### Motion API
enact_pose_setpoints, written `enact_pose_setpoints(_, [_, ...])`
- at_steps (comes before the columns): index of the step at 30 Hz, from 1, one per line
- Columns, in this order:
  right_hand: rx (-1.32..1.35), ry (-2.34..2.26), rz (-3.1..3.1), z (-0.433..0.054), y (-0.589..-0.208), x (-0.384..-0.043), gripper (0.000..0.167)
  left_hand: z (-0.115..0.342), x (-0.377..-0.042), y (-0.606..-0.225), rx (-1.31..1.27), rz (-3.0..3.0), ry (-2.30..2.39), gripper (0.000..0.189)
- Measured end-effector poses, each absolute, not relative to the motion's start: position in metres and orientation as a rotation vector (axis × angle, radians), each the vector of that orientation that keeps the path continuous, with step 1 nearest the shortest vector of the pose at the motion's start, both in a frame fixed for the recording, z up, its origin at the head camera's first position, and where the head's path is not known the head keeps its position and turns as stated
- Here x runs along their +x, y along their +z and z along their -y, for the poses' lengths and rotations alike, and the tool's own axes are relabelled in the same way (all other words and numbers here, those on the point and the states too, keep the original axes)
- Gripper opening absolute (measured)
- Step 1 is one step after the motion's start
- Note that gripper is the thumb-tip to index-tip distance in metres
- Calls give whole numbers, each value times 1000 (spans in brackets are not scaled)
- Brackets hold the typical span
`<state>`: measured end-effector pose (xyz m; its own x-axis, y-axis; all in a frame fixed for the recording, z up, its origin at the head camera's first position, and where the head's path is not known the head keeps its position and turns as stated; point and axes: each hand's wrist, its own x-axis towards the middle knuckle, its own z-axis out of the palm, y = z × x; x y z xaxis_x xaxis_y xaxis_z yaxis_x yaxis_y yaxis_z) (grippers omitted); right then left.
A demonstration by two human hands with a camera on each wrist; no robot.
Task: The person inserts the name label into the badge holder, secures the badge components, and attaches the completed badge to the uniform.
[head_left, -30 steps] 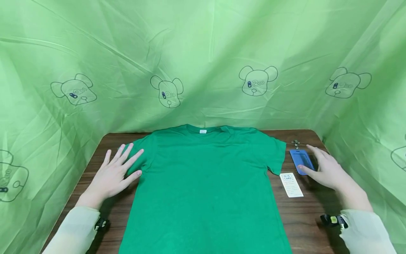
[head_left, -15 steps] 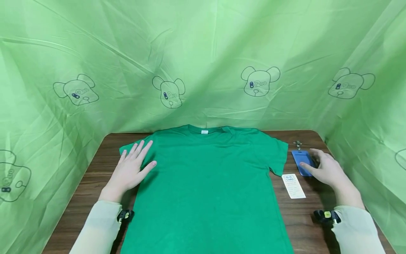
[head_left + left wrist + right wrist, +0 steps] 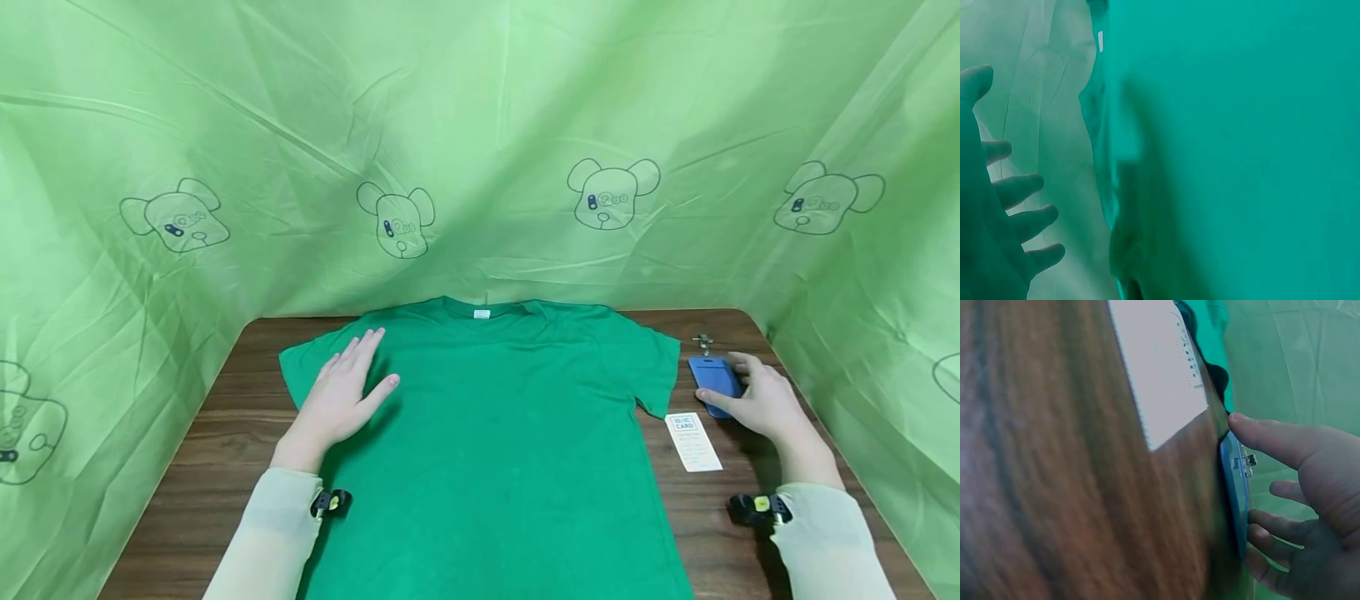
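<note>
A green T-shirt (image 3: 495, 450) lies spread flat, collar at the far side. My left hand (image 3: 336, 407) is over its left shoulder, fingers straight and thumb apart; the left wrist view shows the hand (image 3: 997, 206) clear of the cloth, holding nothing. Right of the shirt lies a blue ID badge holder (image 3: 708, 373) with a metal clip (image 3: 702, 342) at its top. My right hand (image 3: 767, 402) spans it, thumb on the left and fingers on the right, loosely bent. Contact is unclear in the right wrist view, where the holder (image 3: 1233, 481) still lies on the table.
A white card (image 3: 693, 442) printed "ID/IC CARD" lies on the dark wooden table (image 3: 195, 483), between the shirt and the right hand. Green curtains (image 3: 480, 150) with bear-head drawings enclose the back and both sides. Each wrist wears a small black camera.
My left hand has moved rightward from the sleeve to over the shirt's shoulder, its fingers drawing together. The right hand has shifted slightly left, closer around the badge holder.
</note>
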<state>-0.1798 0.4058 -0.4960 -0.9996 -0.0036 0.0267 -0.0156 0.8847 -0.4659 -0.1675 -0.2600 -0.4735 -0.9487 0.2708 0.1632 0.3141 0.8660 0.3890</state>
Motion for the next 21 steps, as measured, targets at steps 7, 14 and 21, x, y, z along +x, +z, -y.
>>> enact_pose_setpoints(7, [-97,795,3026,-405,-501,-182,104,243,-170,-472,-491,2892,-696,83])
enact_pose_setpoints(14, [-307,956,3036,-400,-494,-188,104,230,-173,-470,-509,2854,-765,83])
enact_pose_setpoints(21, [-428,1027,3024,-401,-489,-190,107,215,-176,-466,-549,2833,-837,82])
